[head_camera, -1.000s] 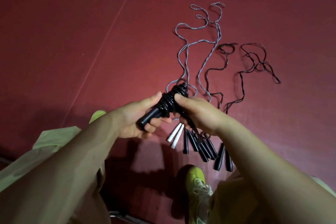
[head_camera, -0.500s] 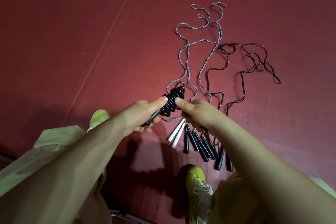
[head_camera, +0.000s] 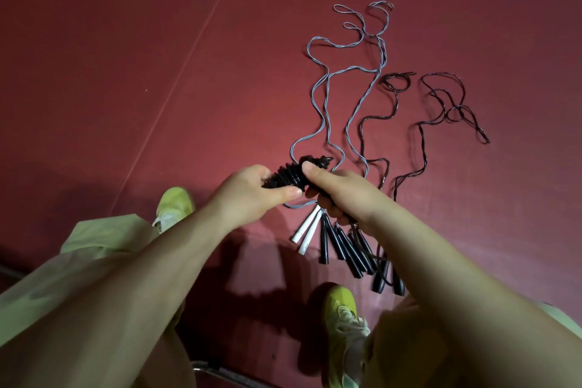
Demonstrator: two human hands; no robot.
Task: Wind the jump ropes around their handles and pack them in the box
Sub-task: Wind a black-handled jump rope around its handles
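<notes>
Two hands at the middle of the frame, left hand (head_camera: 248, 195) and right hand (head_camera: 343, 195), both gripping a wound black rope bundle (head_camera: 291, 175). Below and right, loose handles (head_camera: 340, 246) and long ropes (head_camera: 356, 88) lying on the red floor (head_camera: 126, 41).

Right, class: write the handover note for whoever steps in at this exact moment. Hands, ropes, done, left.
Left hand grips the black wound rope bundle; right hand pinches its coils.
On the red floor: grey rope with white handles, two dark ropes, black handles, all loose.
Done: one rope nearly wound.
Left: finish it, wind the rest, pack all. No box in view.
</notes>
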